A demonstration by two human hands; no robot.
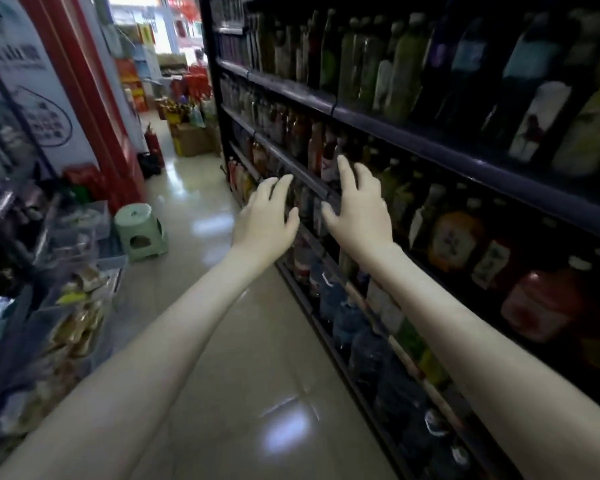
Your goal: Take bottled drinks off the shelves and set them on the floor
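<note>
Bottled drinks (454, 237) fill the shelves (413, 128) while left hand (267, 218) and right hand (359, 211) hover empty, fingers spread.

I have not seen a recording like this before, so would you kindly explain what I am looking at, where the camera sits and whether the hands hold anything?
There is no machine here. A person wears a wide-angle camera on the head, which looks forward and down, so you see their own two bare arms reaching into a shop aisle.

The left hand and the right hand are both open, with fingers spread, and hold nothing. They reach toward a middle level of the dark shelves on the right, which are packed with bottled drinks.

Below is the shiny tiled floor, where the bottles are meant to go. A green stool stands on the floor further back on the left. The picture is blurred, so the labels cannot be read.
</note>
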